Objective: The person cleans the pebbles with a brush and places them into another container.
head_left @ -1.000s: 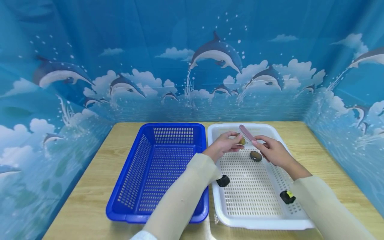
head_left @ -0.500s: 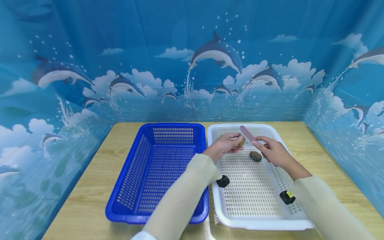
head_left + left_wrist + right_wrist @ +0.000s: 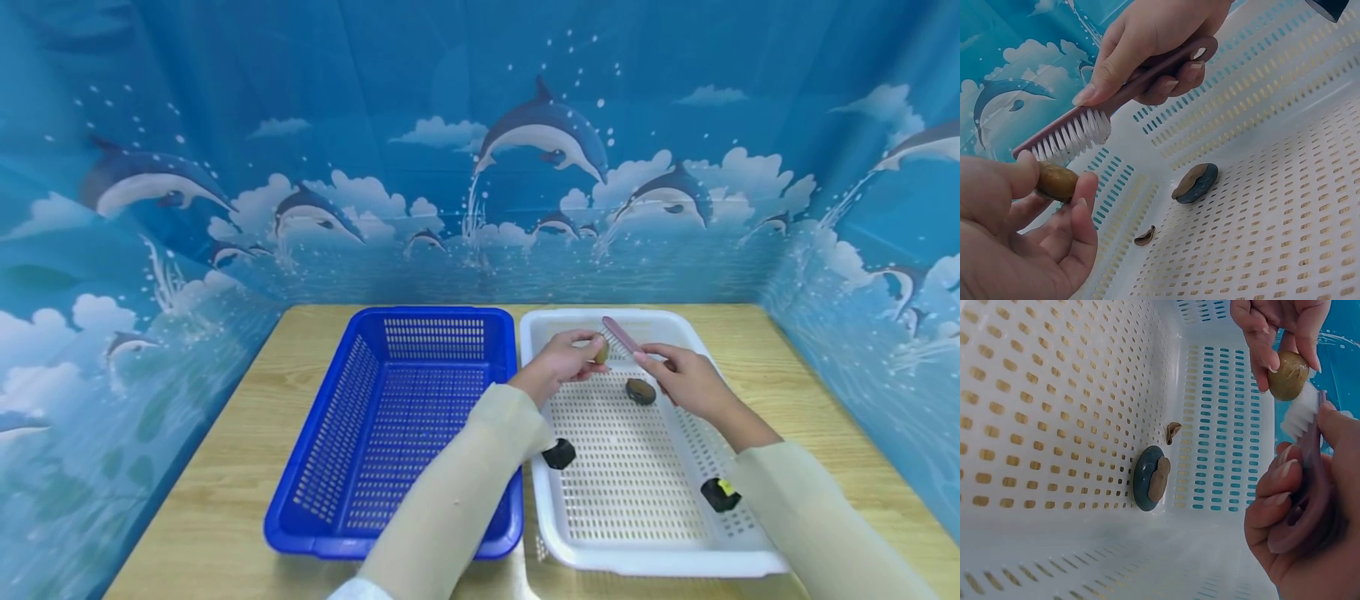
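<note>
My left hand (image 3: pixel 562 360) pinches a smooth yellow-brown stone (image 3: pixel 1057 182) between thumb and fingers, over the far end of the white basket (image 3: pixel 555 533). The right hand (image 3: pixel 686 379) grips a mauve scrubbing brush (image 3: pixel 1072 136) by its looped handle, thumb along its back. Its white bristles face down toward the stone and come right up to it in the right wrist view. Below the hands, a dark blue-grey stone (image 3: pixel 1197 184) with a brown patch lies on the basket floor. A small curled brown scrap (image 3: pixel 1145 236) is close by it.
A blue perforated basket (image 3: pixel 281 533) stands to the left of the white one on the wooden table (image 3: pixel 217 467). Black blocky pieces (image 3: pixel 558 454) show beside both sleeve cuffs. Behind hangs a blue curtain (image 3: pixel 420 100) printed with dolphins.
The stone in my left hand has turned a little between the fingers. The brush has shifted slightly down and right. The dark stone stays put in the basket.
</note>
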The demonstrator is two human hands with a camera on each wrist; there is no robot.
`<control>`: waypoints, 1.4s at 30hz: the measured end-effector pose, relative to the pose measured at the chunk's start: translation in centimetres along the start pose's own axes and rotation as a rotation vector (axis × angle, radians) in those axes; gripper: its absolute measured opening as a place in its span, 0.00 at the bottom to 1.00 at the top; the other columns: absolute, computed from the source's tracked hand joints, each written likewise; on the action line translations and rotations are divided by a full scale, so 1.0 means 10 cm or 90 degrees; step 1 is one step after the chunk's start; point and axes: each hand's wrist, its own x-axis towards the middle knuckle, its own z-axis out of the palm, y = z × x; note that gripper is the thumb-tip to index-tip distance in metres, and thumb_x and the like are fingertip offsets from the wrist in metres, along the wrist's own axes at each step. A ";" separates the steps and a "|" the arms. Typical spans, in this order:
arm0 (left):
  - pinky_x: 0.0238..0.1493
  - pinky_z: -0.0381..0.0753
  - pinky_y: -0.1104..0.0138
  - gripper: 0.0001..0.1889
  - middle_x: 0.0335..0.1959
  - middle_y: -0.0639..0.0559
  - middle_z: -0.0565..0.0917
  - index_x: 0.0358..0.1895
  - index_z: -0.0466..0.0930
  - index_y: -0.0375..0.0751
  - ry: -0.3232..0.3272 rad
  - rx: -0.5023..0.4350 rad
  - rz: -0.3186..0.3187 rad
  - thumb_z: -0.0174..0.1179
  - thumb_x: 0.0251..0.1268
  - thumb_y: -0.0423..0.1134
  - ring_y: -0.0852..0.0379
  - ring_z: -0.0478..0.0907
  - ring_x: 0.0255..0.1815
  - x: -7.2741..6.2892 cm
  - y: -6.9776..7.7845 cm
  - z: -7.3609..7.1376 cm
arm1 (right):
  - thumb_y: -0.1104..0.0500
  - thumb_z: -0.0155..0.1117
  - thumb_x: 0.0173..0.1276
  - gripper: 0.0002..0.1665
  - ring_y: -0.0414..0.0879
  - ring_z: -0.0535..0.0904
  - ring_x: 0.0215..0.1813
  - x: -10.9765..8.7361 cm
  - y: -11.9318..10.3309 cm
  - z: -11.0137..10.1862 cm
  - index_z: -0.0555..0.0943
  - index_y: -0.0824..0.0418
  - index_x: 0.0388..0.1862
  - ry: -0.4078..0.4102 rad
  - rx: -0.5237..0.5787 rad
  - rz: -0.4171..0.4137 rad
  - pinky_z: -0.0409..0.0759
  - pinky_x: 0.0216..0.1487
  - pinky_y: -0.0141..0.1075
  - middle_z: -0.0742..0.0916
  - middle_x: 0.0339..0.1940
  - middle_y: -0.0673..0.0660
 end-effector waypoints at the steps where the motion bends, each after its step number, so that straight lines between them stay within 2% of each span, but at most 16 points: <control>1: 0.25 0.74 0.76 0.20 0.51 0.34 0.82 0.66 0.72 0.43 0.003 -0.004 0.000 0.53 0.75 0.43 0.50 0.85 0.42 0.00 0.00 0.00 | 0.34 0.45 0.74 0.41 0.45 0.68 0.15 0.00 0.00 0.00 0.69 0.65 0.68 -0.001 0.000 0.000 0.68 0.16 0.38 0.74 0.13 0.53; 4: 0.23 0.73 0.76 0.19 0.49 0.33 0.83 0.64 0.74 0.42 0.019 -0.021 0.002 0.53 0.74 0.43 0.44 0.83 0.49 0.00 0.01 0.00 | 0.34 0.46 0.74 0.40 0.45 0.68 0.15 0.00 -0.01 0.00 0.69 0.65 0.68 -0.007 0.002 0.002 0.68 0.16 0.38 0.75 0.14 0.55; 6: 0.23 0.73 0.76 0.19 0.47 0.33 0.84 0.62 0.74 0.42 0.032 -0.032 0.005 0.54 0.74 0.44 0.43 0.82 0.50 0.01 0.00 0.00 | 0.34 0.46 0.75 0.40 0.45 0.67 0.15 0.00 -0.02 0.00 0.69 0.65 0.69 -0.010 0.005 0.004 0.68 0.16 0.38 0.75 0.14 0.54; 10: 0.23 0.74 0.75 0.17 0.42 0.37 0.86 0.60 0.75 0.43 0.059 -0.050 0.009 0.57 0.72 0.44 0.48 0.85 0.41 0.03 0.00 0.00 | 0.34 0.46 0.74 0.41 0.45 0.67 0.15 0.00 -0.03 -0.01 0.68 0.64 0.69 -0.014 0.011 0.008 0.67 0.16 0.38 0.74 0.13 0.53; 14: 0.22 0.74 0.75 0.18 0.33 0.44 0.86 0.59 0.74 0.43 0.076 -0.061 0.009 0.58 0.71 0.44 0.57 0.83 0.31 0.04 -0.01 0.01 | 0.34 0.47 0.74 0.41 0.44 0.66 0.15 -0.02 -0.05 -0.01 0.69 0.64 0.69 -0.010 0.017 -0.001 0.66 0.16 0.37 0.73 0.13 0.52; 17: 0.23 0.75 0.75 0.19 0.29 0.50 0.83 0.60 0.73 0.45 0.083 -0.066 0.007 0.59 0.70 0.45 0.60 0.82 0.29 0.04 0.00 0.01 | 0.34 0.48 0.74 0.41 0.44 0.66 0.14 -0.04 -0.06 -0.01 0.69 0.65 0.69 -0.006 0.021 -0.014 0.66 0.15 0.37 0.74 0.13 0.52; 21: 0.24 0.75 0.74 0.18 0.28 0.51 0.83 0.59 0.74 0.47 0.086 -0.065 0.010 0.61 0.68 0.45 0.60 0.82 0.28 0.03 0.00 0.01 | 0.35 0.48 0.74 0.40 0.44 0.67 0.14 -0.04 -0.06 -0.01 0.69 0.64 0.69 0.002 0.023 -0.022 0.66 0.15 0.37 0.74 0.13 0.52; 28: 0.23 0.71 0.75 0.21 0.32 0.51 0.85 0.63 0.76 0.48 0.062 -0.047 0.011 0.62 0.67 0.43 0.63 0.79 0.25 0.03 -0.01 0.01 | 0.34 0.48 0.73 0.40 0.44 0.67 0.15 -0.04 -0.05 -0.01 0.69 0.63 0.70 0.005 0.030 -0.016 0.67 0.15 0.38 0.75 0.14 0.55; 35: 0.25 0.73 0.75 0.23 0.40 0.50 0.85 0.67 0.73 0.48 0.014 0.003 0.004 0.58 0.71 0.40 0.56 0.84 0.38 0.04 -0.01 0.00 | 0.34 0.48 0.73 0.40 0.45 0.67 0.15 -0.03 -0.04 -0.02 0.69 0.63 0.69 0.006 0.031 -0.003 0.68 0.16 0.38 0.74 0.14 0.53; 40: 0.25 0.73 0.74 0.22 0.42 0.51 0.85 0.67 0.72 0.48 0.003 0.019 0.002 0.57 0.72 0.39 0.62 0.80 0.31 0.04 -0.01 -0.01 | 0.34 0.47 0.74 0.40 0.45 0.67 0.15 -0.03 -0.05 -0.02 0.69 0.64 0.69 0.004 0.027 0.000 0.68 0.15 0.38 0.74 0.13 0.52; 42: 0.25 0.73 0.74 0.22 0.44 0.50 0.85 0.68 0.72 0.48 0.001 0.023 0.000 0.56 0.72 0.38 0.61 0.79 0.31 0.04 -0.01 -0.01 | 0.34 0.46 0.74 0.41 0.45 0.67 0.15 -0.03 -0.05 -0.01 0.68 0.64 0.69 0.002 0.025 0.003 0.68 0.16 0.38 0.74 0.13 0.52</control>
